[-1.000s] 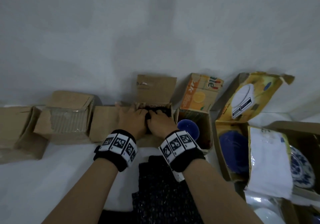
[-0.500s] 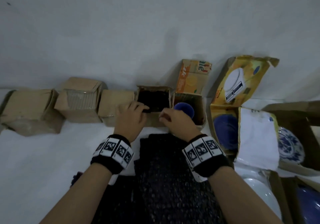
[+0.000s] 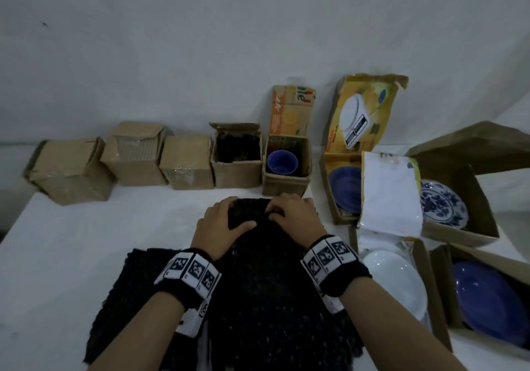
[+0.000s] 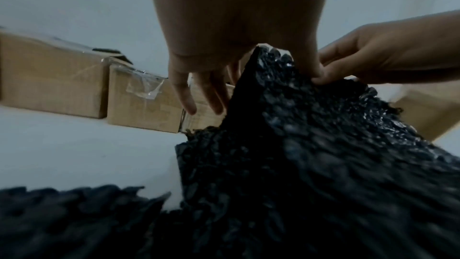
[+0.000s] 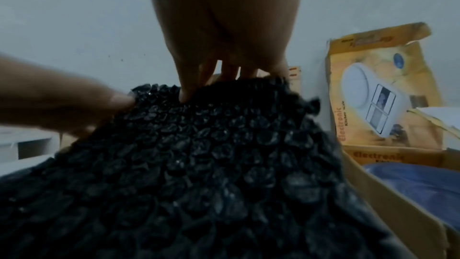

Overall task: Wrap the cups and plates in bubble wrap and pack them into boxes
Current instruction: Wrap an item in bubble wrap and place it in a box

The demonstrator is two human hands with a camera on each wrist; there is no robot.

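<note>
Gripping far edge of black bubble wrap (image 3: 258, 284), both hands pinched on it: left hand (image 3: 220, 224), right hand (image 3: 292, 216) | sheet's long axis runs toward body | blue cup (image 3: 281, 162) in open box (image 3: 286, 183) just beyond right hand, which is nearer

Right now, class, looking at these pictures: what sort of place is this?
Probably a makeshift packing station in a plain room: a white table against a bare wall, a row of cardboard boxes, and black bubble wrap under both hands.

bare table (image 3: 86, 241) lies left; boxes (image 3: 186, 161) line the back and right.
</note>
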